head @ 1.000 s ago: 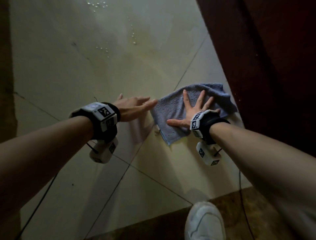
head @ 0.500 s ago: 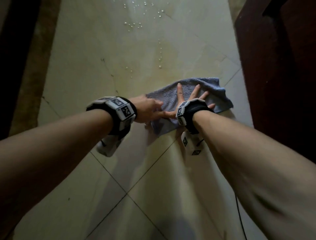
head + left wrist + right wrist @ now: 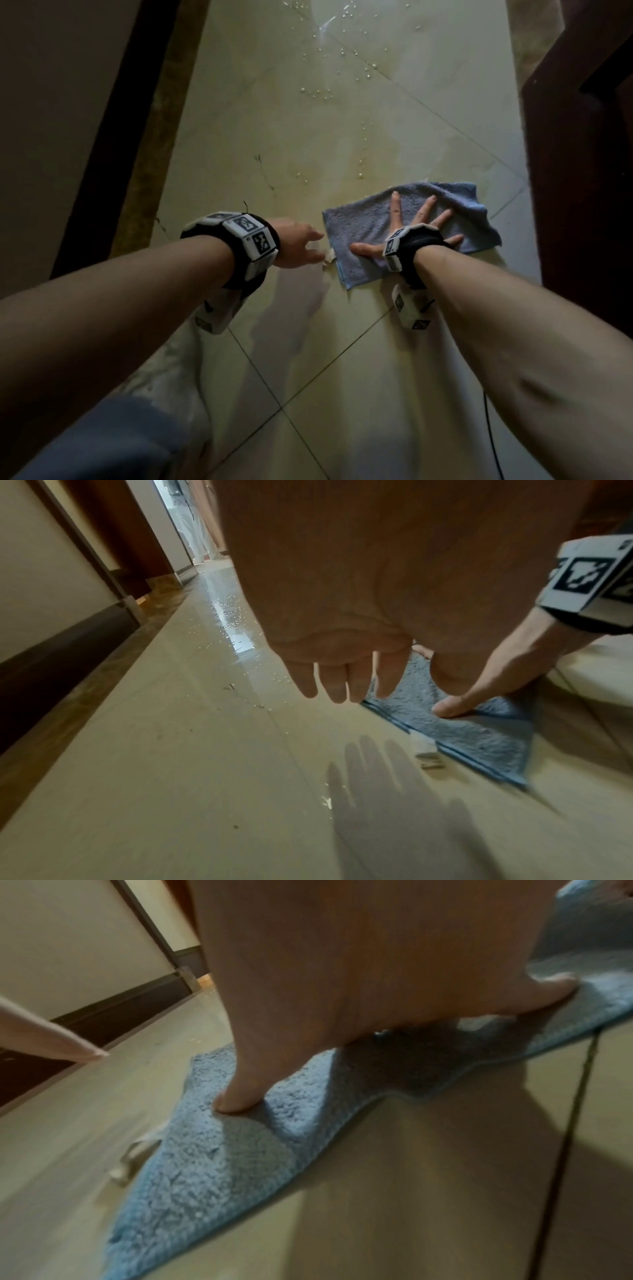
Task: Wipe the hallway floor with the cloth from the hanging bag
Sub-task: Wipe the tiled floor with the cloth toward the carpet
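A blue terry cloth (image 3: 356, 226) lies flat on the pale tiled hallway floor (image 3: 274, 144), with a white label (image 3: 329, 256) at its left edge. My right hand (image 3: 407, 222) presses on it with fingers spread wide; the right wrist view shows the thumb (image 3: 236, 1099) and palm bearing down on the cloth (image 3: 222, 1164). My left hand (image 3: 303, 244) hovers just left of the cloth, holding nothing. In the left wrist view its fingers (image 3: 342, 680) hang straight and relaxed above the floor, casting a shadow, beside the cloth (image 3: 479, 737).
Water droplets (image 3: 322, 92) dot the tiles ahead of the cloth. A dark wooden door frame (image 3: 582, 171) stands close on the right and a dark baseboard (image 3: 102, 137) runs along the left wall. A black cable (image 3: 493, 431) trails by my right arm.
My right hand has slid the cloth forward, nearer the droplets. The left hand met the cloth's left edge half a second ago and now sits just off it.
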A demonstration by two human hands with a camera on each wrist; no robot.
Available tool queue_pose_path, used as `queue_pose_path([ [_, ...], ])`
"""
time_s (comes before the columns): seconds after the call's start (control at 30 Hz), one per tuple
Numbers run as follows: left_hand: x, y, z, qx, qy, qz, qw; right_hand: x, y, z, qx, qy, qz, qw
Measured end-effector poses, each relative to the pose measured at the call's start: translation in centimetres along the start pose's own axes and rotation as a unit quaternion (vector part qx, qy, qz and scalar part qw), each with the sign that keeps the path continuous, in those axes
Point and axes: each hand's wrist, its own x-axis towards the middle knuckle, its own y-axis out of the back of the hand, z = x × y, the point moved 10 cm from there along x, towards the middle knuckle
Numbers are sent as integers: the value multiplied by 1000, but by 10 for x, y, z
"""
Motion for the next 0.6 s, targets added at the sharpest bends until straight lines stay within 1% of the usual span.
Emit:
queue_pose_path([
  [0.07,6,3,-14,8,1,-13,1000,5,4,1,-4,4,4,1000],
  [0.13,11,16,-33,14,7,-11,1000,15,7,2,-14,9,16,1000],
  [0.3,20,55,-85,-14,16,38,999,45,28,-10,-24,4,51,998],
  [0.47,28,48,-134,-68,30,54,996,67,48,-38,-65,20,97,993],
  [0.6,27,36,-143,-95,29,76,992,62,40,-70,-64,29,108,992],
])
